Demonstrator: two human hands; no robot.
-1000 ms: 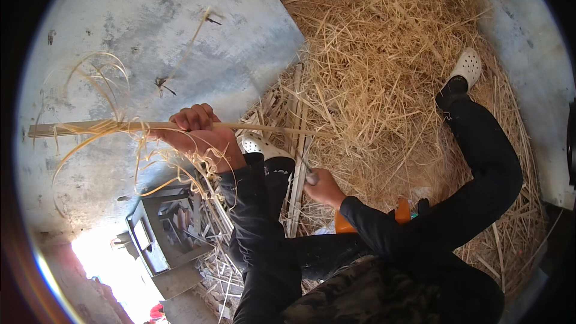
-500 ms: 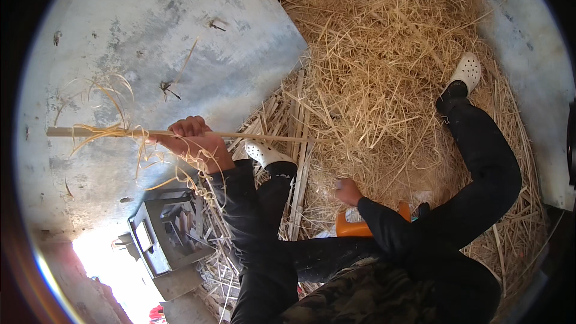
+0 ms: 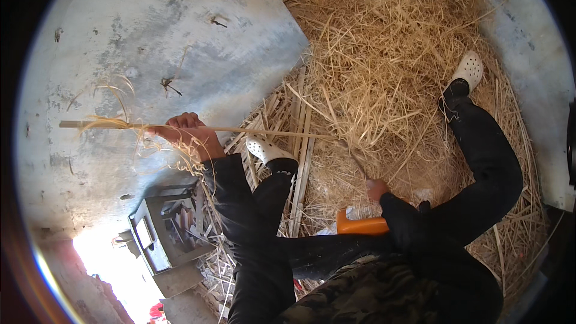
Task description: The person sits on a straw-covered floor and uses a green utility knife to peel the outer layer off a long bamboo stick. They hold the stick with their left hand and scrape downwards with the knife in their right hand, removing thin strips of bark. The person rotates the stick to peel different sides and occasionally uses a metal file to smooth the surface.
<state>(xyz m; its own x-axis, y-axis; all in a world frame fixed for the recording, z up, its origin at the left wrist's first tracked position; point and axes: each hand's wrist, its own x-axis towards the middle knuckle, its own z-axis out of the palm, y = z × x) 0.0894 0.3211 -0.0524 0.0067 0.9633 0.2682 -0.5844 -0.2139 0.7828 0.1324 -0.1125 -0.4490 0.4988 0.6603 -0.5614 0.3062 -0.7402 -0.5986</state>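
A long pale bamboo strip [image 3: 258, 131] runs from the left across to the middle, almost level. My left hand [image 3: 191, 135] is closed around it, left of centre, with thin curled shavings [image 3: 108, 123] hanging about the strip and my wrist. In the middle, my right hand [image 3: 377, 188] is closed on the lower end of a knife [image 3: 358, 164], a thin, dark, slightly curved blade that points up and left. Its tip lies close to the strip's right end; whether they touch, I cannot tell. My fingers hide the knife's handle.
A big heap of straw-like shavings [image 3: 390, 54] covers the floor ahead. Split strips [image 3: 300, 144] lie beside my left shoe [image 3: 270, 150]. An orange plastic object [image 3: 360, 224] sits below my right hand. A grey box-like frame [image 3: 162, 234] stands lower left, near the pale wall [image 3: 180, 24].
My right hand has moved to the right, and the knife in it now shows clearly. The left hand and the strip have shifted slightly to the right and up.
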